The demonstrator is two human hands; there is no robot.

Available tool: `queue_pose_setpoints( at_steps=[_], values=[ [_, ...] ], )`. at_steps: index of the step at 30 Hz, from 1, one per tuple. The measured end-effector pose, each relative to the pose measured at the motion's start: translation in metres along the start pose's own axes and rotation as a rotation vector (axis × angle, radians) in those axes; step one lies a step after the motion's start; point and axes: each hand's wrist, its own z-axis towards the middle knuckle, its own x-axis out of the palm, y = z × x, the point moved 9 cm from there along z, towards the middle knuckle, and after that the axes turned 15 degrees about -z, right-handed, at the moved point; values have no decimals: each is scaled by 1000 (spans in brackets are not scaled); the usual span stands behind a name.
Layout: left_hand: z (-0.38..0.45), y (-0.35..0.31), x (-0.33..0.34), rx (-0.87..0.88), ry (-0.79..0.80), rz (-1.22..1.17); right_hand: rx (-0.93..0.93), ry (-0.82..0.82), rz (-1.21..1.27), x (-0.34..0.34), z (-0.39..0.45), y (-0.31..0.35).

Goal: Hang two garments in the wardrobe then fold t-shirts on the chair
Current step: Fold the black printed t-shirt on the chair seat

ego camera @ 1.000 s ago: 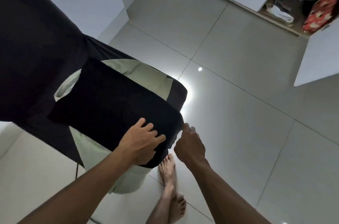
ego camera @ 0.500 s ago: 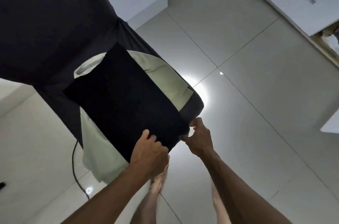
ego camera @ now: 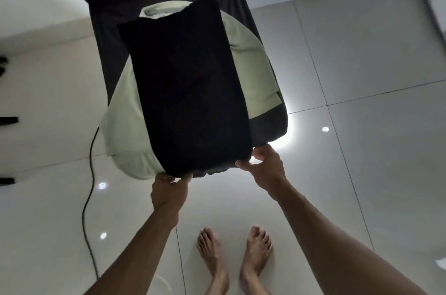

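I am in the folding step: the black t-shirt (ego camera: 190,92) lies as a long folded strip on the chair (ego camera: 268,123), over a pale green garment (ego camera: 251,72). My left hand (ego camera: 169,191) and right hand (ego camera: 265,164) each pinch its near corners, so next I judge the hem should go up and over toward the collar, kept square.

A single head-worn wide-angle view is provided; no second view overlaps it. The camera looks steeply downward from standing height along both forearms toward the tiled floor (ego camera: 362,174). The chair (ego camera: 268,123) fills the upper centre at close range, within arm's reach. The person's bare feet (ego camera: 236,256) appear near the bottom edge. Wide-angle distortion bends the tile joints toward the frame edges.
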Motion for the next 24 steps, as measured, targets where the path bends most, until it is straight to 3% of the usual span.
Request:
queue_pose_setpoints(
  at_steps=[5, 10, 13, 19, 24],
  values=[
    [18, 35, 9, 20, 78, -273, -129, 110, -92, 24, 18, -6],
    [12, 39, 7, 153, 179, -165, -237, 201, -238, 36, 16, -14],
    [-3, 44, 5, 196, 252, -221, -254, 245, -266, 41, 1, -24],
    [-44, 70, -7, 123, 403, -180, -233, 323, -224, 44, -52, -47],
    [-91, 92, -27, -21, 532, -339, -174, 470, -45, 41, -115, -66]
  ],
)
